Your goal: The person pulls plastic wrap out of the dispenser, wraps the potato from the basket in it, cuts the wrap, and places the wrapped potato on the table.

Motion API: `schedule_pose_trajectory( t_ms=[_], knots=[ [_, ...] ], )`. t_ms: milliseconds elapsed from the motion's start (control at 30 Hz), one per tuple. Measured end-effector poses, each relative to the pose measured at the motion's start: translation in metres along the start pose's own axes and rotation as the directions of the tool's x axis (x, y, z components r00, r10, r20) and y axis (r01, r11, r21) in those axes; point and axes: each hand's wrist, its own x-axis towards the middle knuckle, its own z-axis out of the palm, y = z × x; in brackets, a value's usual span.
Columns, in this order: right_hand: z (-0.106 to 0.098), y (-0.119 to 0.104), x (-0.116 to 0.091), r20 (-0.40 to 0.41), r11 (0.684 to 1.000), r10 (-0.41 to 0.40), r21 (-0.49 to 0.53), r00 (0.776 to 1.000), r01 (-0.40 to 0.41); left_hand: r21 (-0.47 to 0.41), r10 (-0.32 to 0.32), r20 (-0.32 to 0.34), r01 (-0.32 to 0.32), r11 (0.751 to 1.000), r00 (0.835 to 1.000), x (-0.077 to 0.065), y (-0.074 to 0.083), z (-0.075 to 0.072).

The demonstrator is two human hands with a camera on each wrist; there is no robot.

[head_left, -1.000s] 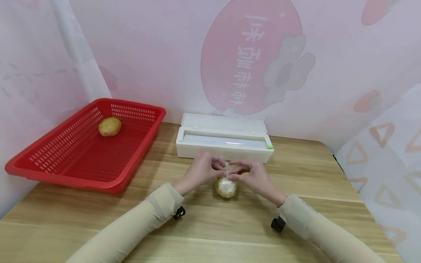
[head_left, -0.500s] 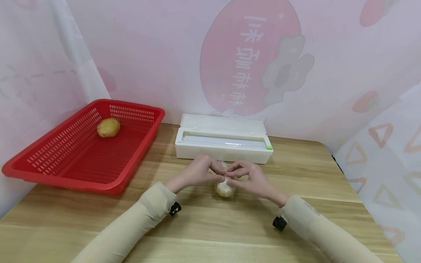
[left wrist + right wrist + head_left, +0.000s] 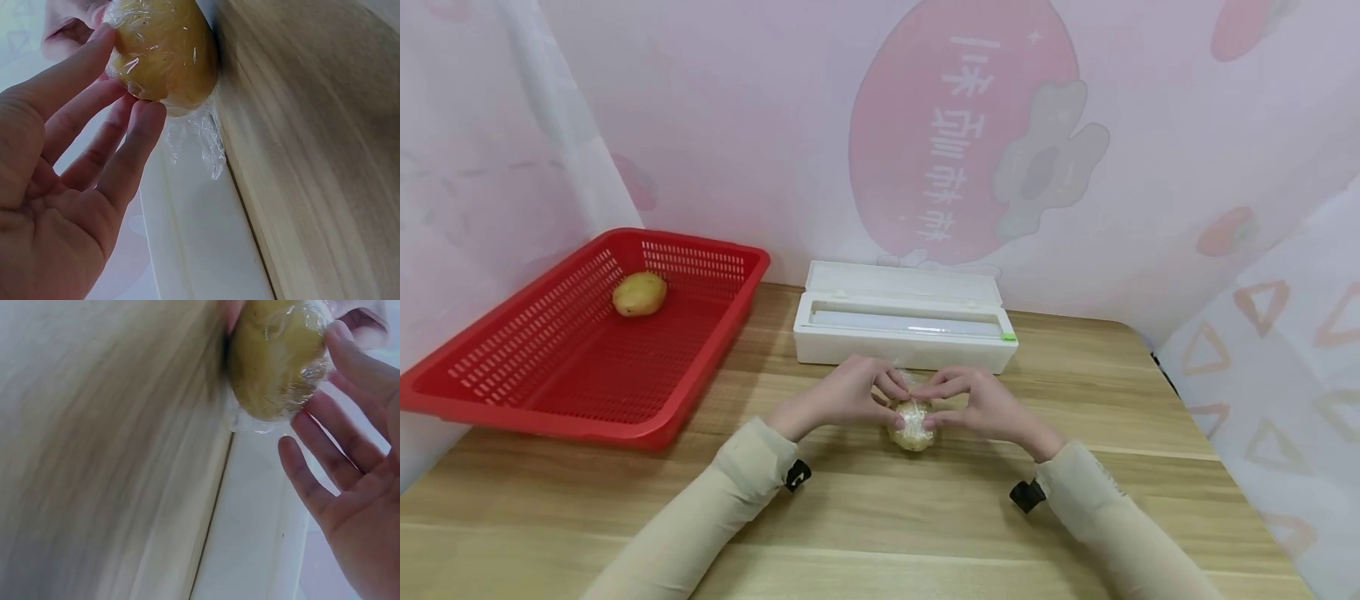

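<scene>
Oval potato (image 3: pixel 175 56) partly hidden by fingers, crinkled clear film (image 3: pixel 208 139), left hand (image 3: pixel 847 395) and right hand (image 3: pixel 988 408) half-curled — pinching it, contact with wood-grain surface (image 3: pixel 895 521) unclear.

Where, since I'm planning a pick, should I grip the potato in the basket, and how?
Likely across the middle of the potato, from above and slightly right: it is oblong, lying on its side near the left wall of the open-topped basket.

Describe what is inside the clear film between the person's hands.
A yellow potato shows through the clear film. Creases and glare obscure some skin, the fingers cover part, and its underside cannot be seen.
</scene>
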Motion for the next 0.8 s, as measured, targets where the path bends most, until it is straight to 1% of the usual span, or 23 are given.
schedule_pose_trajectory(
  t_ms=[100,233,333,467,567,633,733,800],
  knots=[
    [0.002,-0.002,0.001,-0.009,1.000,-0.021,0.007,1.000,0.021,-0.015,0.002,-0.002,-0.002,1.000,1.000,0.000,-0.001,0.001],
    [0.006,-0.005,0.002,-0.060,0.999,-0.054,-0.001,0.997,0.054,-0.023,0.011,0.001,-0.011,1.000,1.000,0.000,-0.001,0.001],
    [0.008,-0.008,0.004,-0.090,0.996,-0.081,-0.049,0.993,0.077,-0.028,0.021,0.004,-0.021,0.999,1.000,0.000,0.000,0.001],
    [0.008,-0.011,0.006,-0.089,0.990,-0.097,-0.106,0.991,0.088,-0.039,0.029,0.003,-0.029,0.999,1.000,0.001,0.000,0.001],
    [0.008,-0.011,0.007,-0.085,0.988,-0.099,-0.131,0.992,0.087,-0.011,0.047,-0.010,-0.047,0.999,0.999,0.001,-0.002,0.000],
    [0.008,-0.011,0.006,-0.090,0.988,-0.087,-0.136,0.992,0.075,0.030,0.072,-0.012,-0.071,0.997,0.997,0.001,-0.002,-0.001],
    [0.008,-0.012,0.005,-0.095,0.990,-0.060,-0.136,0.994,0.047,0.106,0.118,0.021,-0.119,0.987,0.993,0.000,0.001,-0.004],
    [0.007,-0.013,0.005,-0.087,0.991,-0.039,-0.135,0.995,0.028,0.154,0.130,0.057,-0.138,0.978,0.990,0.000,0.005,-0.006]
  ],
)
